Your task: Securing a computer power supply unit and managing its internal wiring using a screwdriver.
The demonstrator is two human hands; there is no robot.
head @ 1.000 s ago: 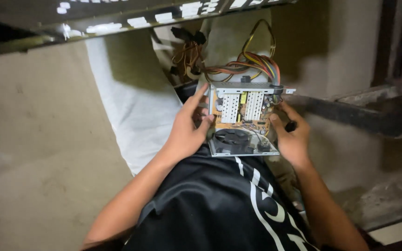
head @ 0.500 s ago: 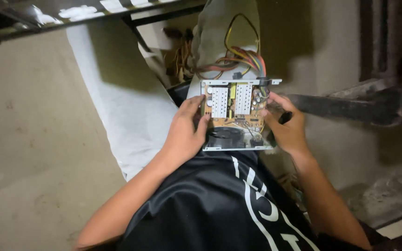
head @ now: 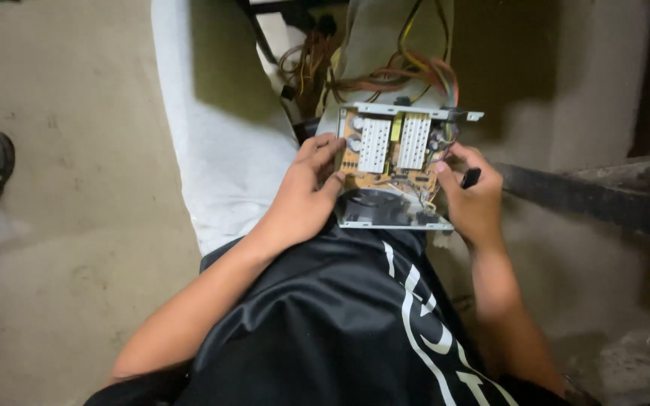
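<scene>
- Two hands grip an opened power supply unit (head: 394, 167) over the person's lap.
- Left hand (head: 304, 197) is curled on its left edge, thumb on the circuit board.
- Right hand (head: 474, 197) clasps the right edge, pinching a small black tool (head: 470, 177).
- Coloured wires (head: 408, 71) trail from its far side.

Opened power supply unit (head: 393, 169): brown circuit board, two white heatsinks, coloured wires, resting on lap.
</scene>
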